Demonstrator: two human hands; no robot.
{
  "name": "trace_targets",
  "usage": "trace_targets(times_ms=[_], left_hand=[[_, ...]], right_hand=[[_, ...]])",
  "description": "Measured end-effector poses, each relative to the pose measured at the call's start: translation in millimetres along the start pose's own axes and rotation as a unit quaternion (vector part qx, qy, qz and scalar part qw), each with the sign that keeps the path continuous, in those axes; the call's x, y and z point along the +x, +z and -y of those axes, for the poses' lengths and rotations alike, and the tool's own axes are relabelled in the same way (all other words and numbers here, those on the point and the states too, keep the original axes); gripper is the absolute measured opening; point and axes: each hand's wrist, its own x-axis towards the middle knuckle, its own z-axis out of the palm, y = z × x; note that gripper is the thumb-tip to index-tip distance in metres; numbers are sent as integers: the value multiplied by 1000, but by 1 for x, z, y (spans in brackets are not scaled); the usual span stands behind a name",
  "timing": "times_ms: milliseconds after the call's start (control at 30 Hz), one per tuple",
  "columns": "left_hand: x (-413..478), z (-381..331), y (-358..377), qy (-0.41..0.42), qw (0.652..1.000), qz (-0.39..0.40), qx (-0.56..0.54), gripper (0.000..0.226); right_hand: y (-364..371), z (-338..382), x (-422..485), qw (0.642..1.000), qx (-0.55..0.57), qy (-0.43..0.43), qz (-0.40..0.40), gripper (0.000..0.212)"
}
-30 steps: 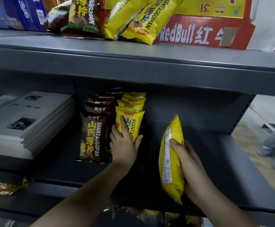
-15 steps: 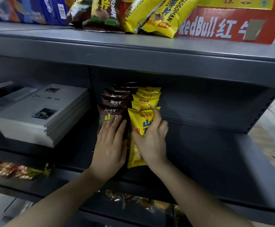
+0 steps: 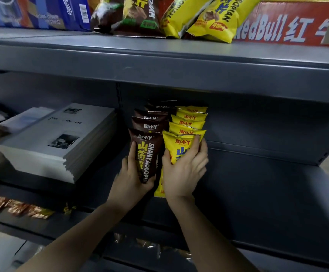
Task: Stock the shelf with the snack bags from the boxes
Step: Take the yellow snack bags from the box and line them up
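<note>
1. Snack bags (image 3: pixel 191 122) stand in two rows at the back of the middle shelf (image 3: pixel 257 193). A brown row is on the left and a yellow row touches it on the right, and each bag leans on the one behind.
2. The left hand (image 3: pixel 129 183) grips the front brown bag (image 3: pixel 148 152) at its lower part. The thumb lies along the left edge and the other fingers are curled round the bottom.
3. The right hand (image 3: pixel 183 173) holds the front yellow bag (image 3: pixel 176 144). Its fingers (image 3: pixel 197 148) are curled round the right edge near the top, and the thumb rests on the printed face.
4. I judge these bags to be light and puffed with air. The film looks smooth (probably a little slippery), and the contents are likely to break easily.
5. The best place to hold them is therefore the side edges or the flat sealed seam on top, with only gentle pressure on the middle.
6. Such a soft bag will hardly stand alone, so it may tip forward once it is released.
7. More loose bags (image 3: pixel 214 18) lie on the top shelf (image 3: pixel 179 57) against a red box (image 3: pixel 289 26).
</note>
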Motion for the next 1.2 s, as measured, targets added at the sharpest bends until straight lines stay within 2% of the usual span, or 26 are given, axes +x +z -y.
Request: trace_targets(times_ms=[67,100,167,267,333,400,467,533,667,900,1033,1200], left_hand=[[0,3,-3,26,999,-16,10,108],[0,2,-5,44,998,-34,7,102],[3,-4,-10,66,996,-53,-30,91],[17,-9,-15,68,990,-63,-104,87],[31,-12,-15,45,981,-58,-180,90],[44,-16,-12,9,968,-52,-246,92],[54,-19,-9,-31,953,-56,-295,88],[61,-19,-7,-59,946,-63,-314,83],[64,-16,-8,-54,951,-57,-300,72],[65,-12,-13,-27,957,-12,-288,82],[65,-11,-6,-27,953,-22,-301,73],[68,-12,0,-36,959,-30,-279,77]], right_hand=[[-6,-2,-1,1000,-8,-17,10,93],[-11,-6,-3,998,-15,-52,15,91],[-25,-17,-6,982,-47,-180,37,81],[-41,-41,-6,911,-117,-386,84,64],[-41,-54,3,868,-150,-462,102,59],[-37,-58,13,839,-185,-499,113,57],[-31,-54,18,832,-207,-502,116,56],[-25,-45,16,844,-227,-475,106,57],[-19,-39,10,866,-250,-424,89,61],[-18,-39,1,888,-265,-370,65,58],[-15,-39,3,887,-221,-400,64,54],[-10,-40,8,887,-196,-414,64,54]])
